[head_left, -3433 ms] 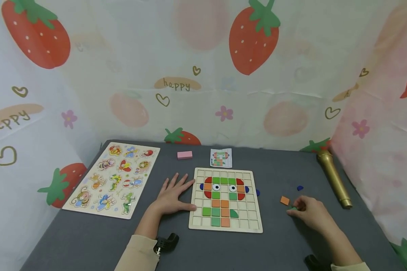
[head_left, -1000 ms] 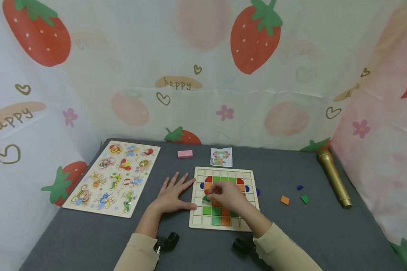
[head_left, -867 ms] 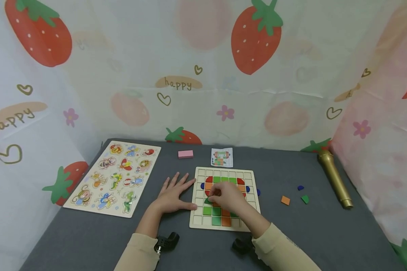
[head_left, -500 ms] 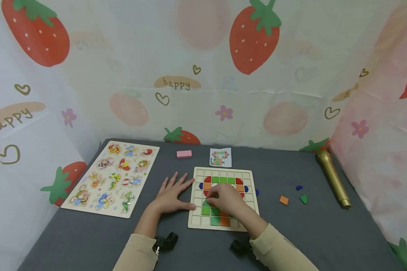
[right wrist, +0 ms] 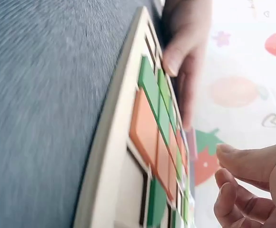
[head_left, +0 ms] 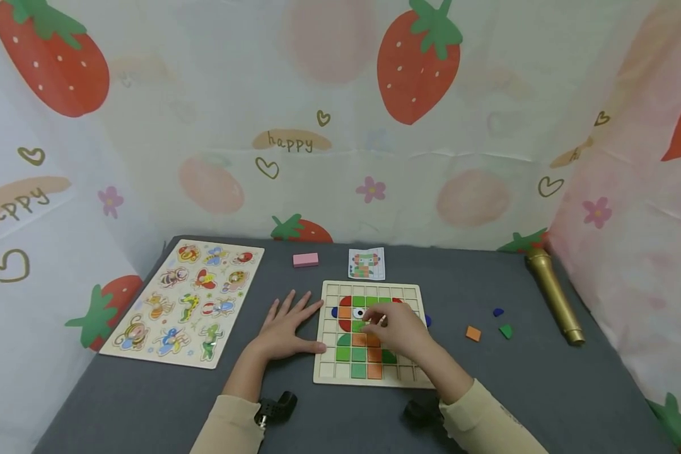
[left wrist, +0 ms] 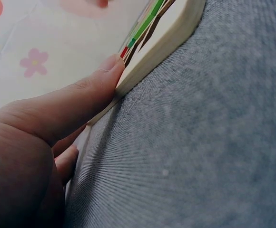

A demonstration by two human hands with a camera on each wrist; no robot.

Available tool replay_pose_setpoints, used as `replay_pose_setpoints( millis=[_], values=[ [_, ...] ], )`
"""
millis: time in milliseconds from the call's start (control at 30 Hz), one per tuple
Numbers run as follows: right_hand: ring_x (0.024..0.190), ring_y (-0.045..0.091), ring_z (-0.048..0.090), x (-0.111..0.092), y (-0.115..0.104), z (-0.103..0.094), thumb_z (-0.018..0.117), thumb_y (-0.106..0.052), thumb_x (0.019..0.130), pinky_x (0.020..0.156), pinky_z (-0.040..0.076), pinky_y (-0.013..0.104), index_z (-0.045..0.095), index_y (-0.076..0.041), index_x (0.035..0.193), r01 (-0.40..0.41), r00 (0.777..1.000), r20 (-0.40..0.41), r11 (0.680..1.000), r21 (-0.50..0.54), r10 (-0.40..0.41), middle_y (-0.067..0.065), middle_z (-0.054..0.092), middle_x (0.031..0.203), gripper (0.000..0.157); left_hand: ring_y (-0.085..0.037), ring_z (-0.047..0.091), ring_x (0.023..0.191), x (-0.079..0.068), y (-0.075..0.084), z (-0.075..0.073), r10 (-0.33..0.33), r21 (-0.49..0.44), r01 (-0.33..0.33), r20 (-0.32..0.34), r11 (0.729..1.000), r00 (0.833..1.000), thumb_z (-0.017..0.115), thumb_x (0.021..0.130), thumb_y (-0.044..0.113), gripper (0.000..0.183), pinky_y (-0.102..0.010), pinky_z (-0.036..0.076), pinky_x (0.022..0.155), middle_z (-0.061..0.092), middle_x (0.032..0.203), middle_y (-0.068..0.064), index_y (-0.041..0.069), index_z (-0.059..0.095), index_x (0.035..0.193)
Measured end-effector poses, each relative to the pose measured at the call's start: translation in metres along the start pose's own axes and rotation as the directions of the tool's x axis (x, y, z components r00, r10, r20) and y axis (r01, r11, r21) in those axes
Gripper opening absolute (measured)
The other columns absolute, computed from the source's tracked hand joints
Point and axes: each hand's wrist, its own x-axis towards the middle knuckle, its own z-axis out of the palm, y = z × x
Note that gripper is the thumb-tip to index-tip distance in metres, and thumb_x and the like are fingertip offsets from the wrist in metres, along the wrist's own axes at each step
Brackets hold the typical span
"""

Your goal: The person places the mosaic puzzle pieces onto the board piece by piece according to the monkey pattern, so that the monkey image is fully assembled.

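The wooden grid board [head_left: 328,372] bears coloured tiles forming a figure with eyes. My left hand [head_left: 282,335] lies with fingers spread on the cloth, its thumb on the board's left edge, as the left wrist view also shows. Over the board hovers my right hand [head_left: 400,331], hiding part of the figure's right side. In the right wrist view its thumb [right wrist: 250,161] and bent fingers are apart, nothing between them. Left of that hand, a green rounded tile [head_left: 344,340] sits in a cell above a green square tile [head_left: 343,354].
On the right lie an orange square tile [head_left: 473,333], a green tile [head_left: 506,331] and a small blue tile [head_left: 498,312]. A gold microphone-like cylinder [head_left: 556,296] is farther right. Behind the board are a pattern card [head_left: 366,263] and pink block [head_left: 305,260]; an insect puzzle board [head_left: 184,302] lies left.
My right hand brought a green rounded tile from the right side to the board's left part, let it go in a cell, and rose slightly rightward. The left hand stayed in place.
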Motion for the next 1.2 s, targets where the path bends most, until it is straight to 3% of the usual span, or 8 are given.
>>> replay_pose_setpoints(
  millis=[367, 567, 700, 867, 1200],
  values=[
    [0.068, 0.013, 0.054, -0.032, 0.034, -0.036, 0.079, -0.019, 0.089, 0.056, 0.045, 0.027, 0.077, -0.013, 0.101, -0.060, 0.994, -0.097, 0.998, -0.009, 0.058, -0.004, 0.068, 0.086, 0.013, -0.033, -0.003, 0.158, -0.002, 0.004, -0.002, -0.002, 0.004, 0.002, -0.006, 1.000, 1.000, 0.078, 0.076, 0.066, 0.100, -0.059, -0.006, 0.125, 0.017, 0.170, -0.002, 0.031, 0.034, 0.159],
    [0.071, 0.011, 0.060, -0.049, 0.056, -0.053, 0.077, -0.018, 0.090, 0.056, 0.049, 0.027, 0.075, -0.011, 0.103, -0.106, 0.986, -0.128, 0.994, -0.019, 0.103, -0.001, 0.070, 0.088, 0.016, -0.034, -0.003, 0.158, -0.001, 0.003, -0.001, 0.006, 0.005, -0.006, -0.012, 1.000, 1.000, 0.078, 0.076, 0.066, 0.101, -0.059, -0.006, 0.125, 0.017, 0.170, -0.002, 0.031, 0.034, 0.159],
    [0.077, 0.013, 0.065, -0.060, 0.073, -0.067, 0.076, -0.020, 0.091, 0.060, 0.052, 0.029, 0.074, -0.009, 0.110, -0.136, 0.980, -0.153, 0.990, -0.047, 0.128, 0.003, 0.073, 0.098, 0.021, -0.034, -0.003, 0.158, -0.001, 0.002, 0.000, 0.004, 0.005, -0.004, -0.013, 1.000, 1.000, 0.077, 0.076, 0.067, 0.101, -0.060, -0.006, 0.125, 0.017, 0.170, -0.002, 0.031, 0.034, 0.159],
    [0.089, 0.025, 0.068, -0.073, 0.096, -0.085, 0.076, -0.021, 0.091, 0.066, 0.056, 0.037, 0.072, -0.006, 0.118, -0.168, 0.971, -0.186, 0.982, -0.082, 0.150, 0.014, 0.071, 0.111, 0.031, -0.033, -0.003, 0.158, -0.001, 0.001, 0.000, 0.001, 0.011, -0.001, -0.011, 1.000, 1.000, 0.077, 0.076, 0.068, 0.101, -0.059, -0.006, 0.125, 0.016, 0.170, -0.001, 0.032, 0.033, 0.159],
    [0.098, 0.035, 0.066, -0.082, 0.130, -0.104, 0.077, -0.028, 0.090, 0.074, 0.056, 0.048, 0.067, -0.001, 0.124, -0.228, 0.970, -0.118, 0.966, -0.120, 0.214, 0.024, 0.067, 0.118, 0.044, -0.033, -0.003, 0.158, 0.000, 0.001, 0.000, 0.004, 0.007, -0.004, -0.005, 1.000, 1.000, 0.077, 0.076, 0.068, 0.101, -0.059, -0.006, 0.125, 0.016, 0.170, -0.001, 0.032, 0.033, 0.159]
  ],
)
